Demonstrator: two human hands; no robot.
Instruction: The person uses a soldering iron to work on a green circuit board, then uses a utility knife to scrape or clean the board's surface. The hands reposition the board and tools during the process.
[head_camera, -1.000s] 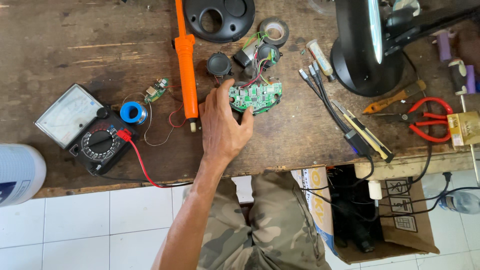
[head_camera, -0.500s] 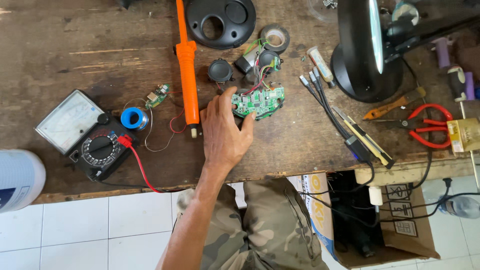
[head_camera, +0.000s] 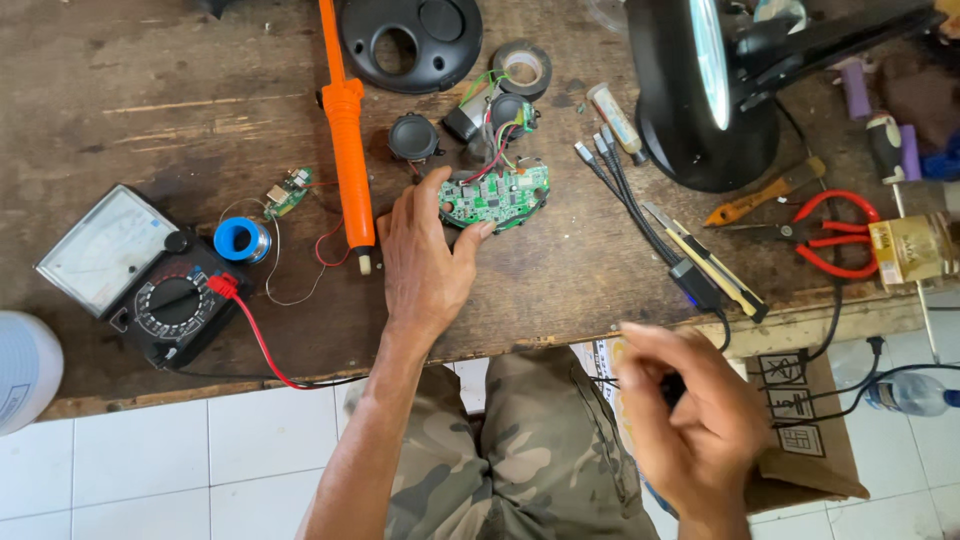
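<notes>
The left hand (head_camera: 425, 265) lay open, fingertips pressing the green circuit board (head_camera: 495, 197) just right of the orange soldering iron (head_camera: 347, 130). The right hand (head_camera: 690, 420) curled around a dark, blurred object, over a labelled brown carton (head_camera: 800, 400) well right of the iron

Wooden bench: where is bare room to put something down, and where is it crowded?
Bare wood lies at the far left, above the multimeter and left of the orange tool. A smaller patch lies between the left hand and the black cables. Around the circuit board and lamp it is crowded.

cardboard box (head_camera: 800, 400) under bench, white meter dial (head_camera: 105, 248)
</notes>
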